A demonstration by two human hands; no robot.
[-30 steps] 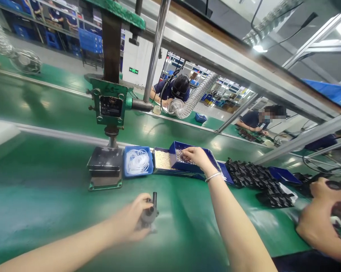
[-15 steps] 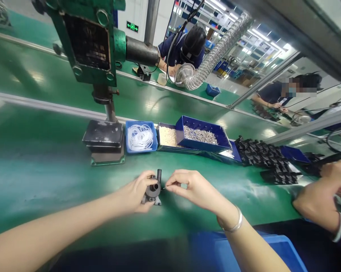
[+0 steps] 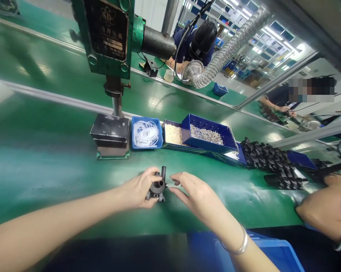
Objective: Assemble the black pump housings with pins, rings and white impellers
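Note:
My left hand (image 3: pixel 143 189) is wrapped round a black plastic part (image 3: pixel 159 189) with a round opening on top and a short upright tube, held low over the green table. Just right of that part, my right hand (image 3: pixel 190 189) has its thumb and fingers spread apart, with nothing seen between them. A tiny pale bit shows on the part's right side, facing my right fingertips; it is too small to make out.
Behind stand a green press (image 3: pixel 110 37), a blue bin of white rings (image 3: pixel 147 132), a bin of beige pieces (image 3: pixel 173 134) and a blue bin of metal pins (image 3: pixel 207 134). Black parts (image 3: pixel 268 156) are piled right, near another person's hand (image 3: pixel 323 207). A blue crate (image 3: pixel 278 253) sits below.
My right thumb and fingers, pinched together before, have parted. The view has shifted, so the bins and press appear further right.

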